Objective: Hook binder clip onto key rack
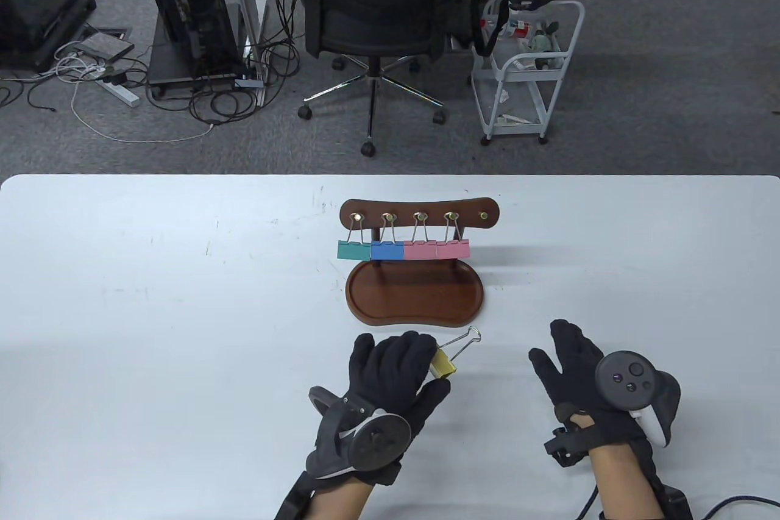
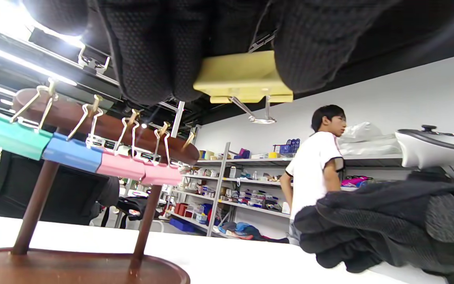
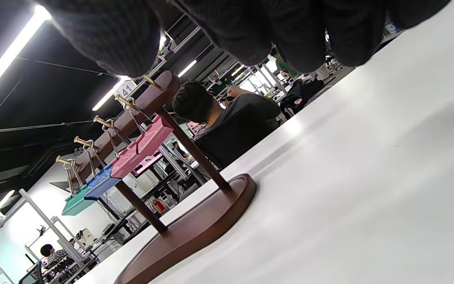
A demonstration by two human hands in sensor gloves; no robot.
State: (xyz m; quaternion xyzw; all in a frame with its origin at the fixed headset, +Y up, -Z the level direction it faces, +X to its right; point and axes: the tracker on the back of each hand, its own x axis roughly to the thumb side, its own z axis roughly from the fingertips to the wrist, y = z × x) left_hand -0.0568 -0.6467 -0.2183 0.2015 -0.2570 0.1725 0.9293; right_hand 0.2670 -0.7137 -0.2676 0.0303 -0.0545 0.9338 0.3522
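the left hand (image 1: 390, 370) pinches the yellow metal binder clip (image 1: 443, 363) between thumb and fingertips, wire handles pointing toward the brown wooden key rack (image 1: 420, 213). the right hand (image 1: 585, 380) seems spread, holding nothing.

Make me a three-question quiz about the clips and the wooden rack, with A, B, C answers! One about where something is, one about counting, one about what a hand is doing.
1. Which hook on the key rack is free?
A. the far right one
B. the far left one
C. the middle one

2. How many pink clips hang there?
A. one
B. two
C. four

3. What is the left hand doing?
A. lying flat and empty
B. pressing the tray
C. holding the yellow binder clip

Answers: 1 A, the right-end hook carries nothing. 2 B, two pink clips hang beside the blue and green ones. 3 C, its fingers pinch the yellow body.
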